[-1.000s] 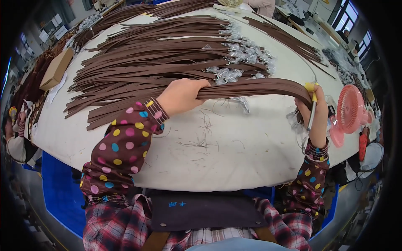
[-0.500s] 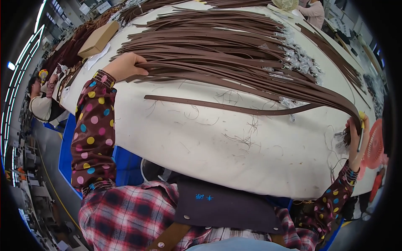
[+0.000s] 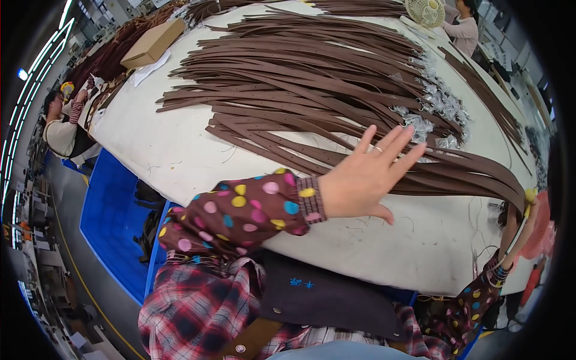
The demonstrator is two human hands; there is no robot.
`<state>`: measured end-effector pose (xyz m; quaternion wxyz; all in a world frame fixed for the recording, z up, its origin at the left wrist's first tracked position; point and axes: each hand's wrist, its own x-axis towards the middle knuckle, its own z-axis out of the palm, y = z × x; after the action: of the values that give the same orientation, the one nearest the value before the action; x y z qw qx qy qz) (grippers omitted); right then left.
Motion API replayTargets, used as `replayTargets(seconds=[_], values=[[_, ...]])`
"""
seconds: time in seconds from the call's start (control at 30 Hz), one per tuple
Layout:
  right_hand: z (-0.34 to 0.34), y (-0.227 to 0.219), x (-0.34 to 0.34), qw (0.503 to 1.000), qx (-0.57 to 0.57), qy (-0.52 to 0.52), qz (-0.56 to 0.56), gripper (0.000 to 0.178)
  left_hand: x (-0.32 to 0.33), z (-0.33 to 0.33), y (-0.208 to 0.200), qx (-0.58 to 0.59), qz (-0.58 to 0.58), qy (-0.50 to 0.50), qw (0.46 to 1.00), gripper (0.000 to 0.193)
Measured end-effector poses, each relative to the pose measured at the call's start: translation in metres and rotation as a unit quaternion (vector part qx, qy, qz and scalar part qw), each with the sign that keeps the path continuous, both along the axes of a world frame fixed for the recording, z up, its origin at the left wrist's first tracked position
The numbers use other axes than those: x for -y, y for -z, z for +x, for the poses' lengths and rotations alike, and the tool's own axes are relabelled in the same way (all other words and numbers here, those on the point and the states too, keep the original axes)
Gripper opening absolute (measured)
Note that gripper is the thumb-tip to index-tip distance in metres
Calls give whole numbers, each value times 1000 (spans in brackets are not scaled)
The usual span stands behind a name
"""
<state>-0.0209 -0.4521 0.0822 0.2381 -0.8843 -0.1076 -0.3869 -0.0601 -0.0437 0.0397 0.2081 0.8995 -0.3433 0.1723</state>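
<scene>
Two hands work over a white table (image 3: 180,162). Far out from the left hand lie a cardboard box (image 3: 153,43) and the spread tips of a big pile of brown straps (image 3: 288,84). The left hand (image 3: 366,174) is fully open, fingers spread flat and grasping nothing, hovering over the near straps of that pile; clear plastic bits (image 3: 438,102) lie just past its fingertips. From there the bundled strap ends (image 3: 474,171) sweep across to the right hand (image 3: 519,219) at the table edge, closed on them beside a yellow-tipped tool (image 3: 530,195).
</scene>
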Motion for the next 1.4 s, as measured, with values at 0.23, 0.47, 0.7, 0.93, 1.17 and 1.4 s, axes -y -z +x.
replayTargets(seconds=[0.23, 0.47, 0.7, 0.93, 1.17, 1.4], values=[[-17, -3, 4, 996, -39, -76, 13, 43, 29, 62, 21, -16, -59, 34, 998, 64], [-10, -3, -24, 996, -75, -18, -35, 34, -64, 58, -51, -182, 74, 23, 980, 40], [-7, -7, -51, 993, -92, -34, -59, 31, -186, 51, -63, -301, 160, -149, 928, 46], [8, -4, -76, 986, -131, -99, -41, 36, -244, 49, -36, -320, 283, -264, 865, 60], [9, -22, -91, 984, -45, -120, -127, 40, -85, 33, -45, -124, 121, 19, 985, 109], [4, -36, -96, 981, -79, -176, -33, 37, -9, 48, 0, -160, 16, 3, 987, 71]])
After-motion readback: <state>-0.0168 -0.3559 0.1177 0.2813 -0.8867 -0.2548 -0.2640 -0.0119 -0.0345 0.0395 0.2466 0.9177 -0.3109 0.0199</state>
